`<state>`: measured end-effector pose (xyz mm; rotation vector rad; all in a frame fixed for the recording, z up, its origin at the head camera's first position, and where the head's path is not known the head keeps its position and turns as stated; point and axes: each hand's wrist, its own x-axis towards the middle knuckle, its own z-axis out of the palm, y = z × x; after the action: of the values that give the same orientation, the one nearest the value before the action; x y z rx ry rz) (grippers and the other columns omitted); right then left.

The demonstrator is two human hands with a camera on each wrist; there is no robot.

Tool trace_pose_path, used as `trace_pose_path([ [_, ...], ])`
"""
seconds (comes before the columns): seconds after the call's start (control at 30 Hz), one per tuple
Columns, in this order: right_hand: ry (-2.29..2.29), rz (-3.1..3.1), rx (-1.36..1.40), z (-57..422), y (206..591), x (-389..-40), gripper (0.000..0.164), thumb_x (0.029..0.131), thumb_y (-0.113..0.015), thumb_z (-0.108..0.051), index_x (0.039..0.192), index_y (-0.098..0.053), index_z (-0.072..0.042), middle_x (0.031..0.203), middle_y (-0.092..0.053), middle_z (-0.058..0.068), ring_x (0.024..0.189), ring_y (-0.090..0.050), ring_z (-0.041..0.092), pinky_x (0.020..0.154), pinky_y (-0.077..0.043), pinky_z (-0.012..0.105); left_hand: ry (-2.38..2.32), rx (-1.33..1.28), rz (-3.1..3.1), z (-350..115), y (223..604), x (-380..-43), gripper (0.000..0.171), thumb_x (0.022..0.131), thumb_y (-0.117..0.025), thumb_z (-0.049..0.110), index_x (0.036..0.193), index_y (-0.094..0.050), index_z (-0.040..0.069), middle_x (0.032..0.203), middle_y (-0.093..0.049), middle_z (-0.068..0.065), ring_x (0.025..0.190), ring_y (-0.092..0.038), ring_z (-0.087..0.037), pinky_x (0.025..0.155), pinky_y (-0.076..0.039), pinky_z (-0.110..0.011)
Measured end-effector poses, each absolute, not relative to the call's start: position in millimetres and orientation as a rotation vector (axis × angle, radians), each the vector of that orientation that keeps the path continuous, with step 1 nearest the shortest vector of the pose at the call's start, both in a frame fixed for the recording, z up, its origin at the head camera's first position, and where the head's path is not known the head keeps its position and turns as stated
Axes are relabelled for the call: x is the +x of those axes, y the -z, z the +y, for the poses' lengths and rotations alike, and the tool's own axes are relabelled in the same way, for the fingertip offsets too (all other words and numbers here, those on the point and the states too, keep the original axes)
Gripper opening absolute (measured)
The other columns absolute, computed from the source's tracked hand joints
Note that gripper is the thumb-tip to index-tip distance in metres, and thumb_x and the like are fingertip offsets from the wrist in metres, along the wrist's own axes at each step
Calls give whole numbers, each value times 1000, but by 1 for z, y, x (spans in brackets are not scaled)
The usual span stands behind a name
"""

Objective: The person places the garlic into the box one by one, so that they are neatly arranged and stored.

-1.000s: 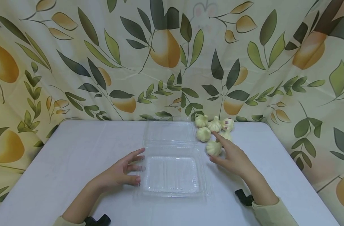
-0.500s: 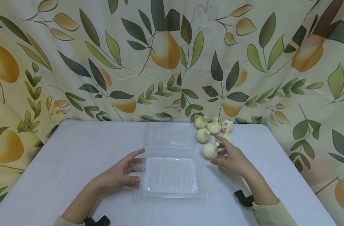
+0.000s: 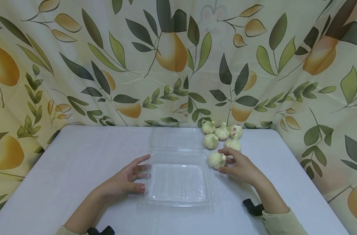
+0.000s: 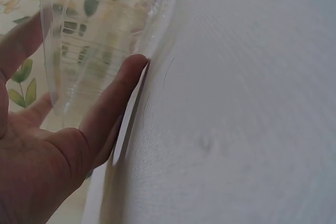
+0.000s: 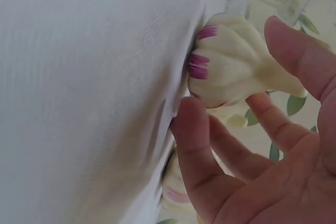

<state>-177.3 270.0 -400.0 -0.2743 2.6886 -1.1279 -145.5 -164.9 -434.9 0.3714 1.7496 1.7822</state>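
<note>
Left sleeve: plain, pale greenish-beige; only its lower end shows. Right sleeve: matching colour, longer portion visible. Left wrist fitting: black, angular, stubby. Right wrist fitting: black, elbow-shaped, blunt-ended.

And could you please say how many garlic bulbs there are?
6: back left bulb, back middle bulb, back right bulb; second-row left bulb, second-row right bulb; and the nearest bulb, by the right hand. The hand could hide others.

A screened-off spot, room type unclear: fruit-print cloth fills the upper frame, a white table the lower.
</note>
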Motion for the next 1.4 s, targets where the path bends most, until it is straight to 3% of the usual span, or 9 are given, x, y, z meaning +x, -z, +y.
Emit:
trace_pose_path([
  [0.17,1185,2646,-302,268,401,-178,62,84,-80,-23,138,-52,-9,139,-54,16,123,-54,42,92,-52,50,-1796,372,1733,-165,434,-146,100,84,-76,2,160,-17,29,164,-16,-16,145,-26,-43,93,-54,-45],
  [0.43,1207,2601,-370,266,403,-179,43,83,-80,-17,119,-57,-11,127,-60,11,124,-56,40,93,-52,49,-1798,362,1727,-165,435,-145,100,84,-76,2,160,-17,29,164,-16,-16,145,-26,-42,94,-53,-44],
  [0.73,1223,2572,-382,265,406,-176,52,82,-82,-21,126,-57,-10,128,-59,12,118,-58,34,91,-51,44,-1803,357,1714,-164,436,-145,100,84,-76,0,160,-17,29,164,-16,-17,144,-27,-41,93,-54,-44],
  [1.0,1198,2604,-376,264,403,-176,44,87,-78,-25,124,-59,-11,126,-60,10,116,-59,33,88,-53,42,-1792,376,1728,-164,437,-146,99,85,-75,1,160,-18,30,164,-17,-16,145,-27,-40,93,-54,-42],
  [1.4,1209,2591,-528,260,409,-175,45,82,-81,-16,122,-60,-15,125,-61,8,113,-59,33,86,-55,41,-1776,372,1753,-165,437,-147,99,84,-76,2,160,-18,30,164,-17,-16,145,-28,-40,94,-54,-41],
])
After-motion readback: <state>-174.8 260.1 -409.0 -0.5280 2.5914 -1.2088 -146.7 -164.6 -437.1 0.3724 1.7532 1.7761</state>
